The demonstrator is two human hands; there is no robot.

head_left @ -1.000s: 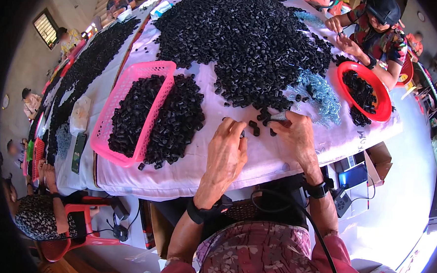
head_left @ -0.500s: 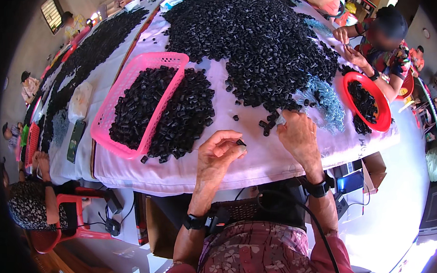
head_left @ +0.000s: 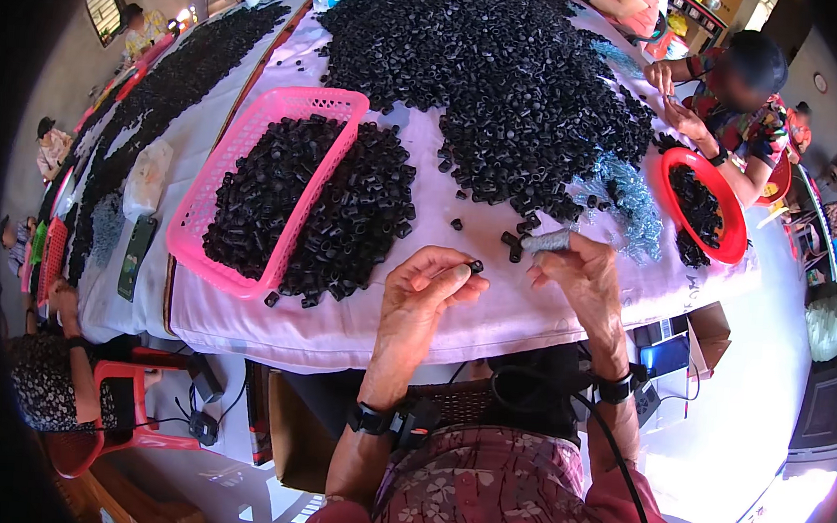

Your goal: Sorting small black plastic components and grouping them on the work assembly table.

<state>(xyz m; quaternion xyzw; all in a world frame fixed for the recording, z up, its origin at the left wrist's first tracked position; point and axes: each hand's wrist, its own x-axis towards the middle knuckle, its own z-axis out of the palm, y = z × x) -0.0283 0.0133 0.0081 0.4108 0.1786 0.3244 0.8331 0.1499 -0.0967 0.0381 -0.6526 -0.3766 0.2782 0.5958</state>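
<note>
My left hand (head_left: pixel 417 295) pinches a small black plastic cap (head_left: pixel 476 266) between thumb and fingertips, above the cloth near the table's front. To its right, my right hand (head_left: pixel 583 280) hovers with a grey-wrapped index finger (head_left: pixel 544 241) stretched toward the left, the other fingers bent beneath. I see nothing held in it. Just beyond that finger lie a few loose black pieces (head_left: pixel 511 246). A large heap of similar black pieces (head_left: pixel 484 85) spreads over the table. On the left, a pink basket (head_left: pixel 185 235) is tilted, with black pieces in it and piled beside it.
A red oval tray (head_left: pixel 735 226) with black pieces stands at right, beside a bluish tangle of thin trimmings (head_left: pixel 630 202). A co-worker (head_left: pixel 744 99) works across the right corner. A phone (head_left: pixel 138 258) and a white packet (head_left: pixel 146 181) lie left. A black cable (head_left: pixel 608 442) hangs by my right arm.
My right hand has drawn back slightly from the loose pieces, its wrapped finger now extended. My left hand has shifted a little right, still holding the black cap. The view has tilted slightly.
</note>
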